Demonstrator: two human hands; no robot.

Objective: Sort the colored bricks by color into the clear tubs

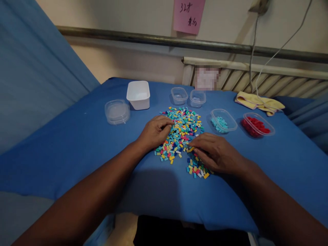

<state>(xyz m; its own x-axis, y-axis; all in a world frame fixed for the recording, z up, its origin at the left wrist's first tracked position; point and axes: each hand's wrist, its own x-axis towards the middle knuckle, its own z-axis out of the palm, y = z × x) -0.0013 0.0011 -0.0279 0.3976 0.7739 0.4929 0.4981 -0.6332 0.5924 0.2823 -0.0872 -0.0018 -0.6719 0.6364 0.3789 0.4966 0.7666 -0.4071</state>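
head view: brick pile (186,123) sits right of the white tub (139,102) and nearer me, long axis running toward me. my left hand (156,131), closer to that tub, is at the pile's left edge, right hand (217,152) at its right; hands apart, can't tell if either pinches anything.

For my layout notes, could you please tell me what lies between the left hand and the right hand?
Small multicoloured plastic bricks lie loosely heaped between the left hand and right hand, as the head view shows.
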